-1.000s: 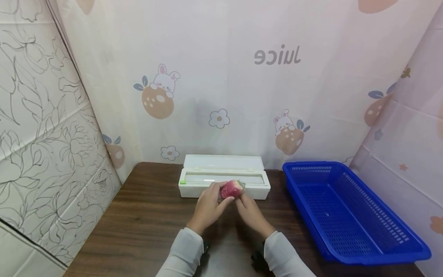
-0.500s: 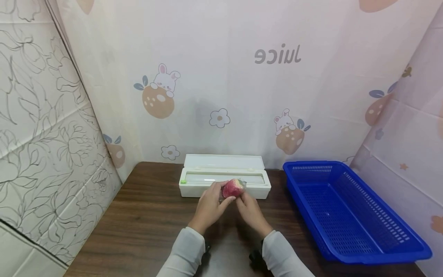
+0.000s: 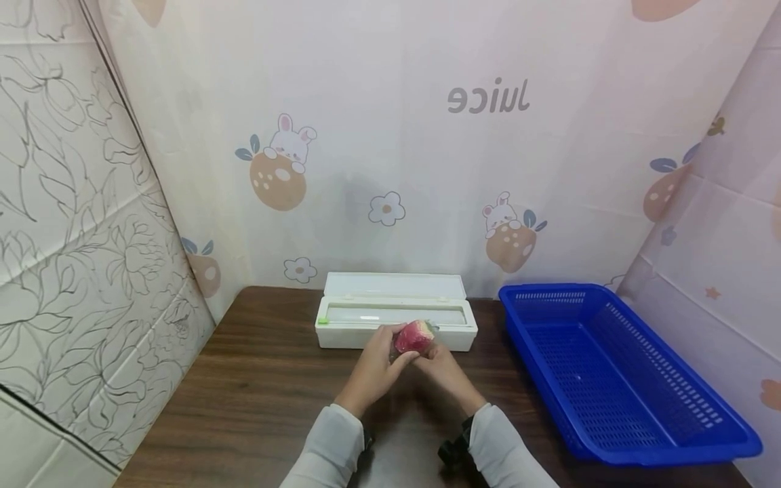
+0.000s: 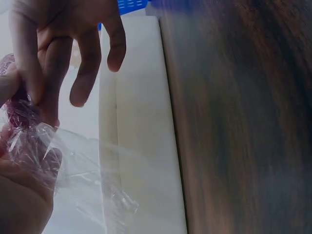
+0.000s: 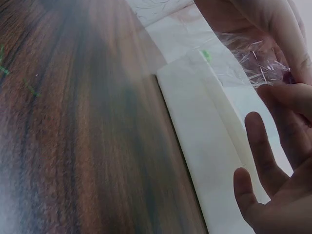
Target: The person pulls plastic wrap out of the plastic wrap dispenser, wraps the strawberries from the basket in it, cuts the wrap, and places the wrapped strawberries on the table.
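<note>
Both hands hold a small red fruit (image 3: 415, 337) with a pale yellow end, raised in front of a white cling film dispenser (image 3: 344, 337). Clear cling film (image 4: 41, 146) is bunched around it, and a loose crumpled tail hangs off in the left wrist view. My left hand (image 3: 373, 366) grips the fruit from the left, thumb along the near side. From the right, my right hand (image 3: 448, 374) pinches the gathered film against it with thumb and index finger; its other fingers (image 5: 263, 151) spread away. Much of the fruit is hidden by film and fingers.
The dispenser's lid (image 3: 393, 285) stands up at the back, and a green slider (image 3: 323, 321) sits at its left end. A deep blue plastic basket (image 3: 579, 434) stands on the right of the brown wooden table (image 3: 244, 379). Printed curtains (image 3: 390, 149) close off the back and sides.
The fruit has shifted slightly right and turned a little in the hands. My right hand's fingers have moved in closer beneath it. Dispenser and basket stay in place.
</note>
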Demonstrator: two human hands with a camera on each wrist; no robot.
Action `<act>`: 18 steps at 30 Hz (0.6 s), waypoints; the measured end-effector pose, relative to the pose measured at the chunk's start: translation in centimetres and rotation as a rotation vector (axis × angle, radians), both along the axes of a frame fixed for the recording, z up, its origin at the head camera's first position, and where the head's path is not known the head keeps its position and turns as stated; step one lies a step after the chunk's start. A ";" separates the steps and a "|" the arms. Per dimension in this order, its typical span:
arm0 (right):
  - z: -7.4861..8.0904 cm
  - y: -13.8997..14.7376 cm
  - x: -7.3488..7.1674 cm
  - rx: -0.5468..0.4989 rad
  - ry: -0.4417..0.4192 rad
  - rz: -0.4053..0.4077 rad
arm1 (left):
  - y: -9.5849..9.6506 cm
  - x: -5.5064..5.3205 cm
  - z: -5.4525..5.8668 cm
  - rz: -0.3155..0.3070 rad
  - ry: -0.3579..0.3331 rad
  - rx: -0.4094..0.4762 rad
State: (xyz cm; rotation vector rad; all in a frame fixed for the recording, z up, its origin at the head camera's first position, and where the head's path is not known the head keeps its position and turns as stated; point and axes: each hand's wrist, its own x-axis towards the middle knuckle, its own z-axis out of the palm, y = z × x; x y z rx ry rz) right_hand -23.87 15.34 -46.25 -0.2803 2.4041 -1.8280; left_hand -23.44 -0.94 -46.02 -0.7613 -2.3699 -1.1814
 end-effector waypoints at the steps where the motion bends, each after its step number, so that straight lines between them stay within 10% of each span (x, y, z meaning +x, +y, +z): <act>1: 0.2 0.1 0.1 0.013 -0.002 0.016 | 0.0 0.1 -0.1 0.000 -0.008 0.002; 11: 0.3 0.6 0.6 0.104 0.079 0.255 | -0.1 0.1 0.0 0.007 -0.013 0.000; 18: -0.6 1.0 0.3 0.207 0.206 0.132 | -0.4 -0.1 0.1 -0.008 0.014 0.016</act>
